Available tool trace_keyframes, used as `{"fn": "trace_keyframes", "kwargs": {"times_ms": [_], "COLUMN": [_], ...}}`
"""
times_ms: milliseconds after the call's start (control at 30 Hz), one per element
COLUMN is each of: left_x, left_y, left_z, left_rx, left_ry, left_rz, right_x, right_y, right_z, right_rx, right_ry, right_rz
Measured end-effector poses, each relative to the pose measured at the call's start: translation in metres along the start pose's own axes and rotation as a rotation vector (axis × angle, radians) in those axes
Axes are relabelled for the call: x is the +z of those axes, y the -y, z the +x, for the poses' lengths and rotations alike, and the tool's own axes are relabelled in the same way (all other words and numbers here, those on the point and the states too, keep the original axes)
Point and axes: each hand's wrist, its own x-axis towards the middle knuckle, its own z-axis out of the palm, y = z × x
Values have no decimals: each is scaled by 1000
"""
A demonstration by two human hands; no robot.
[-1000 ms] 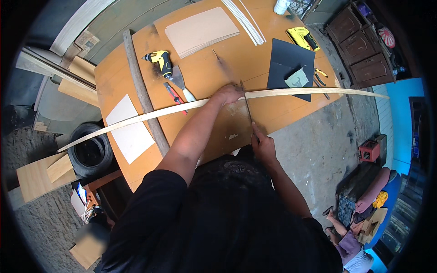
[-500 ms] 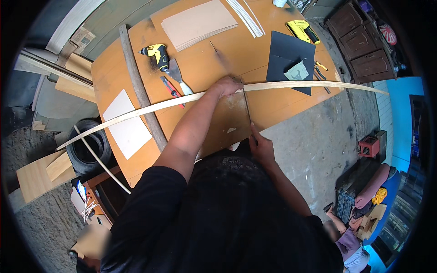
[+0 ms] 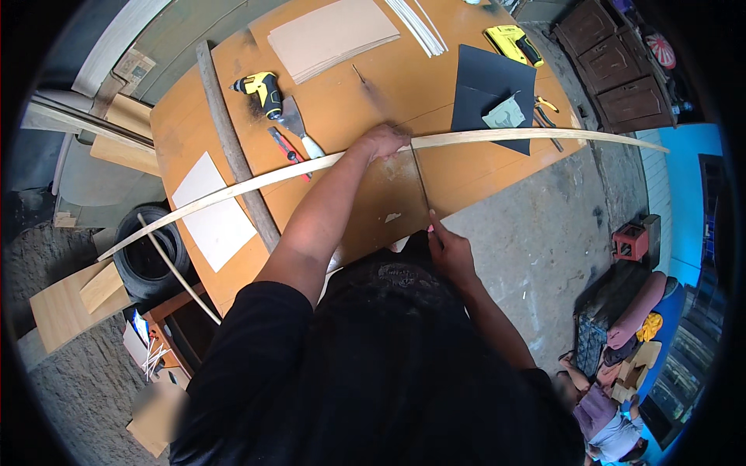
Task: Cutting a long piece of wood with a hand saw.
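Observation:
A long pale wooden strip (image 3: 497, 138) lies crosswise over the table (image 3: 342, 225), both its ends reaching past the edges. My left hand (image 3: 384, 143) grips the strip near its middle, fingers wrapped around it. Just right of those fingers, a thin dark blade (image 3: 421, 181), apparently a narrow saw blade, meets the strip and runs back toward me. My right hand (image 3: 451, 252) is closed on the near end of this blade, at the table's front edge, with the index finger stretched along it. Something pink shows under that finger.
On the table are a yellow-black drill (image 3: 266, 92), scraper (image 3: 303, 132), red cutter (image 3: 286, 147), brown sheets (image 3: 334, 39), white strips (image 3: 416, 27), black sheet (image 3: 474, 85), yellow stapler-like tool (image 3: 513, 45), pliers (image 3: 545, 111) and a round pole (image 3: 225, 128). A tyre (image 3: 151, 256) stands left; another person (image 3: 610, 423) is lower right.
The view has shifted slightly, so the table's things sit a little higher and further left. My right hand and the blade have drawn slightly back toward me; my left hand keeps its hold.

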Motion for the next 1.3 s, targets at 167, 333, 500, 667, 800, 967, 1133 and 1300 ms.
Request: {"fn": "trace_keyframes", "kwargs": {"times_ms": [167, 333, 500, 667, 800, 967, 1133, 1300], "left_x": [0, -2, -4, 0, -6, -3, -6, -2], "left_y": [12, 8, 12, 6, 7, 4, 9, 2], "left_z": [15, 7, 11, 9, 10, 7, 11, 2], "left_rx": [6, -30, -21, -24, -27, -16, -10, -26], "left_ry": [-5, -10, -1, -13, 32, 9, 29, -23], "left_rz": [66, 34, 72, 71, 63, 48, 41, 58], "right_x": [0, -2, 0, 13, 9, -2, 6, -2], "right_y": [-2, 1, -2, -3, -3, 1, 5, 3], "right_z": [28, -7, 11, 24, -7, 13, 26, 3], "right_rx": [-15, -15, -1, 22, -10, 43, 35, 3], "right_ry": [36, 29, 29, 10, -8, 54, 40, 26], "right_rz": [-104, -13, -17, -22, -5, -36, -66, -13]}}
